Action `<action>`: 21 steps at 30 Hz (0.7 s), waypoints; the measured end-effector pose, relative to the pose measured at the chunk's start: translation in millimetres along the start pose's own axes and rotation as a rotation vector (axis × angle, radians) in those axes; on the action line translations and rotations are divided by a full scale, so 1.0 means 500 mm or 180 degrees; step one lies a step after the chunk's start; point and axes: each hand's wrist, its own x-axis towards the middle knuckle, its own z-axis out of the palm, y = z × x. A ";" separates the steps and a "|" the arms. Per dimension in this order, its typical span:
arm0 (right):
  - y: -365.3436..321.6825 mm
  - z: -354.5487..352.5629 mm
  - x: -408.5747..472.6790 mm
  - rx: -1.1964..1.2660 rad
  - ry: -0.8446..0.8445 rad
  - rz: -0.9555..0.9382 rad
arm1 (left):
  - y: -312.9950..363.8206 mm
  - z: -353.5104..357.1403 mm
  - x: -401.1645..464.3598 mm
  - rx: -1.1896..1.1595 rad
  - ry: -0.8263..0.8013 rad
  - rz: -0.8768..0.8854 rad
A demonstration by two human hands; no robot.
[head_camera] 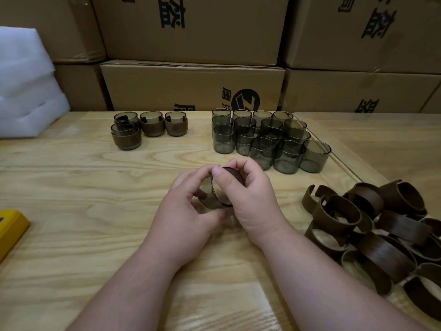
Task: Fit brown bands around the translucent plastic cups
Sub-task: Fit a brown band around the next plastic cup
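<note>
Over the middle of the wooden table [95, 187], my left hand [188, 211] grips a translucent grey cup [207, 194] lying on its side. My right hand [248, 201] pinches a brown band [235, 177] at the cup's far end, thumb on top. Much of the cup and band is hidden by my fingers. Several bare cups [269, 139] stand in a cluster at the back right. Several banded cups [152, 126] stand at the back left. A heap of loose brown bands [372, 225] lies at the right.
Stacked cardboard boxes [191, 84] wall off the back of the table. White foam sheets [26, 87] lie at the far left. A yellow object [9, 230] sits at the left edge. A glass sheet edge [346, 163] runs along the right of the table.
</note>
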 end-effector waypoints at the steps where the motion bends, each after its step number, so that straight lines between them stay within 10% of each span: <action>1: 0.001 0.001 -0.001 0.0009 -0.0055 0.0013 | 0.000 0.000 0.001 -0.0026 0.0012 -0.0033; 21: 0.010 0.004 -0.003 -0.0115 0.0032 -0.0145 | -0.002 0.000 0.003 -0.0310 0.0069 -0.0218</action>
